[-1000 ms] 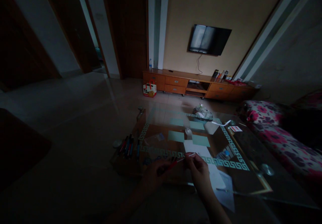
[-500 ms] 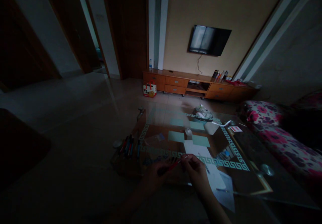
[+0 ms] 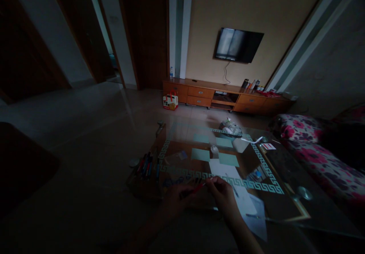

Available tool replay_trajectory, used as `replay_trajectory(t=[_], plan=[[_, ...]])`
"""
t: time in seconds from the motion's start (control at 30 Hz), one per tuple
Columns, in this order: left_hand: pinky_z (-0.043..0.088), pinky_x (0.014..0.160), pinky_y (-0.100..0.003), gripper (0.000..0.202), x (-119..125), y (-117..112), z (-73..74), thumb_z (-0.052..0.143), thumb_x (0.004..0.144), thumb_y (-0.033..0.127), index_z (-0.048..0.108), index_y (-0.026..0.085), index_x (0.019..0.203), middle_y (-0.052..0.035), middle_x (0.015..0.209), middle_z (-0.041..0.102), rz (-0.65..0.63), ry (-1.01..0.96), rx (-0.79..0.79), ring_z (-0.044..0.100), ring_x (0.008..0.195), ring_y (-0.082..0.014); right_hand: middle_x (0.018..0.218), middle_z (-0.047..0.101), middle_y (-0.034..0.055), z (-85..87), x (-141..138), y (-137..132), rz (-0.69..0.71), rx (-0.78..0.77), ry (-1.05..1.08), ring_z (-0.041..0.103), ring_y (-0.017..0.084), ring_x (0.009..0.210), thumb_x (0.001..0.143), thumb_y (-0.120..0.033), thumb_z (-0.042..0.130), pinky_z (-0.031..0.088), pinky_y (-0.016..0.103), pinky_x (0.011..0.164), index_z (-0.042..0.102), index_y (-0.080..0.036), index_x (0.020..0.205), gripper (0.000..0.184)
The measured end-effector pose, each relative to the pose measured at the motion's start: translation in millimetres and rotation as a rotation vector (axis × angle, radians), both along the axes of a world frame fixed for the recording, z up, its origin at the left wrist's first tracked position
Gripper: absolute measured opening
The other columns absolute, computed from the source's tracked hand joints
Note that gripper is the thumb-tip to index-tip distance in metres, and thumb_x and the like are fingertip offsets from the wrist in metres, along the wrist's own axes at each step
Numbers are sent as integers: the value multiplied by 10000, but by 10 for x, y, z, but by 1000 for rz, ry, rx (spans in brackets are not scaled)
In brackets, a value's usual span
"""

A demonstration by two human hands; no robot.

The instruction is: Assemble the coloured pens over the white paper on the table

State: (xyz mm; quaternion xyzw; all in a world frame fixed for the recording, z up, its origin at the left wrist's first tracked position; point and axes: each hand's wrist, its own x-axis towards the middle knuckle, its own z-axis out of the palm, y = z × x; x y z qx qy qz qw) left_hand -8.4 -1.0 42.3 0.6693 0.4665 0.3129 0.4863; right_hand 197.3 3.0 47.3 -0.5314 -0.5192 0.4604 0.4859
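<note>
The room is dim. My left hand [image 3: 176, 200] holds a red pen [image 3: 196, 188] by its barrel over the near edge of the glass coffee table [image 3: 273, 187]. My right hand [image 3: 224, 195] is closed at the pen's tip end, fingers pinching something thin that is too dark to make out. Both hands meet in front of a white sheet of paper [image 3: 225, 169] lying on the glass.
Several pens [image 3: 146, 165] lie at the table's left end. Green squares [image 3: 200, 154] and a small white bottle [image 3: 214, 151] sit mid-table, a bag [image 3: 229, 127] at the far edge. A floral sofa [image 3: 319, 151] is on the right, a TV cabinet [image 3: 225, 96] beyond.
My right hand has drawn in toward the left hand. The thin white piece that stuck out above it a second ago no longer shows.
</note>
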Motion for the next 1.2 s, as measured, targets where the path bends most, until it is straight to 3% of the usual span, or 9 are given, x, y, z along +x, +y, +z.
replay_trajectory(t=[0.2,0.43,0.73,1.2], plan=[[411,661,-258,280,-9,-9,23,611,853,389,763,208,1005,-37,903,750,-7,52,9,635,772,-200,727,638,38,-27,2,-13,29,-20,-62,549,182,703,812,-513,677,419,270,642,614,-178,736,349],[441,723,-265,305,-10,4,-58,631,849,417,758,205,1027,-47,961,751,-21,38,4,653,855,-217,727,637,33,24,-14,-28,46,-5,-87,560,177,709,829,-483,669,425,263,650,615,-173,750,325],[454,775,-276,281,-13,14,-60,645,853,408,754,238,1048,-36,1005,750,12,9,34,662,901,-216,732,642,31,-16,4,-22,49,0,-98,556,172,702,835,-470,664,427,263,647,618,-177,751,308],[438,717,-262,293,-22,21,-31,623,869,415,755,214,1036,-43,969,751,-20,28,39,659,858,-215,736,650,34,37,-20,-30,39,-2,-104,566,177,700,827,-488,660,431,267,647,599,-180,738,327]])
